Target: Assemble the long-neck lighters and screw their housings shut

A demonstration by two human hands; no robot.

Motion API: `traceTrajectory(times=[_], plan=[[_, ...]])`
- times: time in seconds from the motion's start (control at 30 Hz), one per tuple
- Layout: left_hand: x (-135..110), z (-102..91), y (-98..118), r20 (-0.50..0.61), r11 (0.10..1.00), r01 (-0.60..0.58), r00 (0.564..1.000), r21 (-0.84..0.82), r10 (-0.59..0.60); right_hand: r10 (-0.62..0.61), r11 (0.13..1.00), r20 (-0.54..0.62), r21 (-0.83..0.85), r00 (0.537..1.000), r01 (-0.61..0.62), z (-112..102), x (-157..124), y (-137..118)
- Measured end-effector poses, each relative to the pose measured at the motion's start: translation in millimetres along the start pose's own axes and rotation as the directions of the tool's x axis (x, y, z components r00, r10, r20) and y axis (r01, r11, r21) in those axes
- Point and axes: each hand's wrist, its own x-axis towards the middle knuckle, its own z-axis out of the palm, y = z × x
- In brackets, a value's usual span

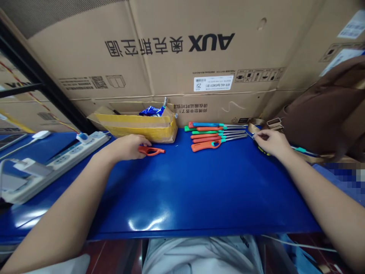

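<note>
At the left of the blue table my left hand [129,147] is closed on an orange lighter handle [153,152], which has a trigger loop and shows no metal tube. Its other end is hidden in my fingers. Several long-necked lighters [205,146], orange, green and blue with metal tubes, lie in a row across the middle, tubes pointing right. Beyond their tips my right hand [272,143] has its thumb and fingers pinched together; what is between them is too small to make out. A black-and-yellow object [262,151] lies partly under that hand.
A yellow-taped carton [137,127] with a blue packet [152,111] stands behind my left hand. A white power strip [61,161] with plugs runs along the left. A brown tape roll [256,123] and brown bag [313,114] are at right. A large cardboard sheet [159,72] backs the table.
</note>
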Motion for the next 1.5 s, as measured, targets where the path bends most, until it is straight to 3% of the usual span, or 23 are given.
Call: traceTrajectory(times=[0.17, 0.37, 0.53, 0.7, 0.8, 0.9, 1.0, 1.07, 1.17, 1.3, 1.5], plan=[[1.7, 1.9, 1.2, 0.076, 0.99, -0.091, 0.992, -0.111, 0.1, 0.073, 0.996, 0.009, -0.044, 0.997, -0.072, 1.0, -2.1, -5.8], [1.9, 11.9, 38.6, 0.055, 0.9, -0.276, 0.949, -0.337, 0.311, 0.027, 0.999, 0.051, -0.044, 0.998, -0.025, 0.0, -2.3, -8.4], [8.9, 42.5, 78.4, -0.142, 0.783, -0.467, 0.881, -0.411, 0.451, -0.041, 0.999, 0.034, -0.027, 0.999, 0.042, 0.4, -1.2, -6.4], [18.4, 81.7, 113.9, -0.431, 0.742, -0.563, 0.808, -0.363, 0.402, -0.147, 0.989, -0.039, -0.007, 0.988, 0.147, 0.8, -2.8, -14.3], [21.3, 92.3, 124.2, -0.478, 0.74, -0.582, 0.783, -0.338, 0.398, -0.255, 0.966, -0.093, 0.02, 0.963, 0.257, 1.8, -13.4, -40.2], [20.7, 88.9, 123.5, -0.479, 0.76, -0.561, 0.792, -0.328, 0.378, -0.44, 0.894, -0.012, 0.092, 0.898, 0.439, 3.6, -35.1, -83.0], [16.3, 74.3, 115.5, -0.397, 0.81, -0.512, 0.833, -0.286, 0.387, -0.631, 0.774, 0.182, 0.212, 0.754, 0.597, 4.3, -58.5, -126.6], [11.8, 62.2, 109.1, -0.331, 0.833, -0.488, 0.856, -0.263, 0.397, -0.69, 0.722, 0.373, 0.3, 0.62, 0.624, 4.1, -68.2, -148.1], [5.2, 49.0, 102.1, -0.222, 0.851, -0.446, 0.892, -0.276, 0.395, -0.679, 0.727, 0.491, 0.342, 0.546, 0.596, 6.4, -71.7, -165.8], [2.5, 50.9, 101.2, -0.242, 0.837, -0.44, 0.894, -0.324, 0.376, -0.69, 0.724, 0.444, 0.428, 0.572, 0.541, 17.2, -70.5, -168.7], [10.6, 76.1, 108.5, -0.366, 0.777, -0.436, 0.886, -0.453, 0.284, -0.672, 0.736, 0.377, 0.434, 0.637, 0.52, 24.1, -75.5, -158.2]])
